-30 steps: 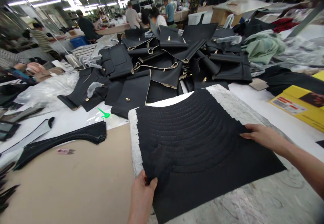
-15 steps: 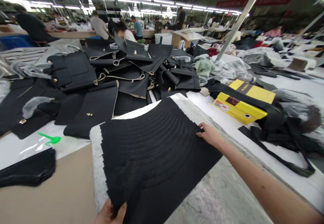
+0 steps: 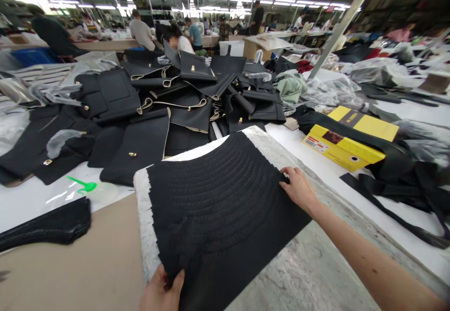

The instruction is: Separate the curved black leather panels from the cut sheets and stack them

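Observation:
Thin black sheet pieces (image 3: 225, 208), leather-like, lie fanned in overlapping curved rows with a stepped left edge. Beneath them is a grey-white, stained slab (image 3: 298, 264). At the lower left corner of the fan, my left hand (image 3: 163, 287) pinches the edge between thumb and fingers. My right hand (image 3: 298, 189) grips the right edge of the same pieces, fingertips partly hidden at the border. Beyond the slab rises a heap of black leather bag parts (image 3: 133, 147) with gold-coloured clasps.
A yellow box (image 3: 342, 147) with black straps (image 3: 390, 194) lies at the right. Left of the slab are a green scoop-like tool (image 3: 86, 186) and a stack of dark strips (image 3: 49, 224). A slanting metal post (image 3: 339, 30) stands behind. Several people work at far tables.
The view has shifted slightly, so the scene sits a little further right. Both hands keep their hold on the black pieces, which look almost unchanged.

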Motion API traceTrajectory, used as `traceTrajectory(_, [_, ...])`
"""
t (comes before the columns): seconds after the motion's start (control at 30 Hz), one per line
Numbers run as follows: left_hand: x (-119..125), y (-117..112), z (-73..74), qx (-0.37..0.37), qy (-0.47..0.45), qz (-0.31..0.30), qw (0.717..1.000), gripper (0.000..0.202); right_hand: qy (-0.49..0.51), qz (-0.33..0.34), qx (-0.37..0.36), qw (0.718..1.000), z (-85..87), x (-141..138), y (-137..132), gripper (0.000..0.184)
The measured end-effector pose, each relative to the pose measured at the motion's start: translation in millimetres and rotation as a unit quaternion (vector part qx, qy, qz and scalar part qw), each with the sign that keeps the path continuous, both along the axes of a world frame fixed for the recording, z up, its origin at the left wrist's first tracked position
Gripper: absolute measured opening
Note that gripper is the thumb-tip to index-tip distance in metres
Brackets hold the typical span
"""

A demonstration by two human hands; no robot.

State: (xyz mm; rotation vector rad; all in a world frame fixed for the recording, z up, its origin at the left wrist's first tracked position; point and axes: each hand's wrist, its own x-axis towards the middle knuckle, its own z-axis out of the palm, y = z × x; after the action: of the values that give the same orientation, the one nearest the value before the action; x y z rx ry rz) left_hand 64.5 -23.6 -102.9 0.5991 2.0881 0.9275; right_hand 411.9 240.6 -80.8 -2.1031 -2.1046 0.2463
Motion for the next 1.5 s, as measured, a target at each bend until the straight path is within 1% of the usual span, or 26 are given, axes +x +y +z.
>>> traceTrajectory(0.1, [2,0,0.3,0.010,0.008,-0.002,1.000,0.033,-0.001,0.015,0.072,0.997,7.2,-9,-8,0.031])
traceTrajectory(0.17, [3,-1,-2.5,0.013,0.011,-0.004,1.000,0.036,0.051,0.070,0.118,0.989,14.6,-24,-22,0.029])
traceTrajectory(0.2, [4,-1,-4.4,0.014,0.016,-0.006,1.000,0.036,0.093,0.114,0.122,0.982,19.0,-35,-34,0.027])
traceTrajectory(0.23, [4,-2,-6.3,0.015,0.025,-0.006,1.000,0.036,0.138,0.164,0.107,0.971,23.6,-48,-48,0.025])
traceTrajectory(0.3, [5,-3,-8.9,0.014,0.043,-0.008,0.999,0.033,0.202,0.269,0.041,0.941,31.9,-79,-86,0.025])
traceTrajectory(0.37, [7,-3,-8.8,0.012,0.056,-0.013,0.998,0.032,0.216,0.356,-0.031,0.908,35.8,-111,-129,0.030])
traceTrajectory(0.4, [7,-3,-7.9,0.009,0.060,-0.017,0.998,0.032,0.212,0.384,-0.046,0.897,35.3,-126,-150,0.031])
traceTrajectory(0.47, [8,-3,-5.5,0.003,0.061,-0.028,0.998,0.031,0.187,0.424,-0.063,0.884,29.0,-149,-185,0.035])
traceTrajectory(0.5, [8,-3,-4.4,0.000,0.063,-0.032,0.997,0.029,0.172,0.428,-0.062,0.885,23.7,-157,-197,0.036])
traceTrajectory(0.57, [8,-3,-2.9,-0.006,0.072,-0.036,0.997,0.026,0.140,0.417,-0.051,0.897,11.1,-168,-214,0.038])
traceTrajectory(0.67, [9,-2,-0.9,-0.010,0.090,-0.041,0.995,0.022,0.106,0.395,-0.016,0.912,-5.3,-174,-224,0.045])
traceTrajectory(0.77, [12,-2,3.7,-0.004,0.088,-0.032,0.996,0.019,0.097,0.394,0.008,0.914,-14.6,-174,-225,0.049])
traceTrajectory(0.93, [15,-3,10.4,0.053,0.042,0.008,0.998,0.010,0.116,0.415,0.058,0.901,-27.4,-174,-222,0.045])
traceTrajectory(1.0, [15,-3,13.1,0.073,0.025,0.020,0.997,0.010,0.126,0.421,0.073,0.895,-32.1,-174,-221,0.044])
traceTrajectory(1.1, [14,-1,20.4,0.098,-0.001,0.037,0.994,0.017,0.132,0.426,0.078,0.892,-35.5,-173,-220,0.044])
traceTrajectory(1.23, [17,7,31.0,0.146,-0.069,0.054,0.985,0.026,0.140,0.427,0.069,0.890,-35.3,-172,-219,0.042])
traceTrajectory(1.33, [21,12,35.2,0.159,-0.106,0.073,0.979,0.036,0.146,0.429,0.072,0.889,-36.0,-171,-219,0.042])
traceTrajectory(1.4, [22,14,36.0,0.170,-0.112,0.090,0.975,0.044,0.149,0.429,0.077,0.888,-37.2,-171,-219,0.042])
traceTrajectory(1.5, [17,16,35.3,0.191,-0.086,0.105,0.972,0.055,0.145,0.432,0.074,0.887,-38.2,-171,-219,0.042])
